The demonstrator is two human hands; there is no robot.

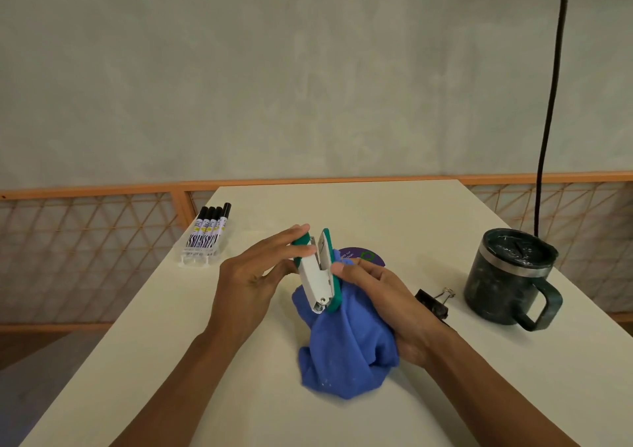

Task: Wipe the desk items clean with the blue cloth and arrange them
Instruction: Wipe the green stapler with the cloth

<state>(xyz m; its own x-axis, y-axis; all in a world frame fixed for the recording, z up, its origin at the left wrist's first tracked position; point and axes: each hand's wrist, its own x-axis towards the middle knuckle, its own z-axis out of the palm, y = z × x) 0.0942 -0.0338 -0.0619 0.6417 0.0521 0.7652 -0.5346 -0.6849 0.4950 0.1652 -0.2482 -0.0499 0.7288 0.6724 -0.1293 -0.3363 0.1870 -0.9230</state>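
Observation:
A green and white stapler (pixel 317 273) is held upright above the middle of the white table (pixel 428 227), its jaws apart at the top. My left hand (pixel 255 275) pinches its upper end between thumb and fingers. My right hand (pixel 387 304) grips the bunched blue cloth (pixel 346 350) and presses it against the stapler's green side. The cloth hangs down to the tabletop.
A clear case of several black-capped markers (pixel 207 234) lies at the table's left edge. A purple round disc (pixel 363 256) lies behind the stapler. A black binder clip (pixel 435 302) and a dark lidded mug (pixel 512 277) sit on the right. A black cable (pixel 549 103) hangs at the back right.

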